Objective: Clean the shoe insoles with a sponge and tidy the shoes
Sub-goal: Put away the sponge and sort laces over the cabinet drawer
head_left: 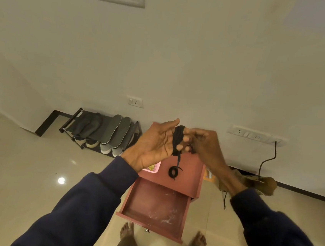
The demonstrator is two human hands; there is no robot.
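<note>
Dark sleeves (pixel 81 204) and two bare feet (pixel 127 231) fill the bottom of the view, the feet on the tiled floor just before an open drawer (pixel 157 204). That drawer is pulled out of a small reddish cabinet (pixel 188 171). On its top surface lies a coiled lace (pixel 173 172), beside a pink basket (pixel 156 168).

Above the cabinet both hands meet. The left hand (pixel 153 142) is turned palm up, its fingers fairly straight, with a black shoelace (pixel 177 139) wound round them in a bundle and one end hanging down. The right hand (pixel 205 143) has its fingers curled in, pinching the shoelace at the bundle's right side.

Further back on the left, a low black rack (pixel 71 121) stands against the wall. Two grey insoles (pixel 116 130) lie side by side on top of it, and pale shoes (pixel 105 149) sit beneath them. A brown shoe (pixel 267 185) lies on the floor at the right, by the wall.
</note>
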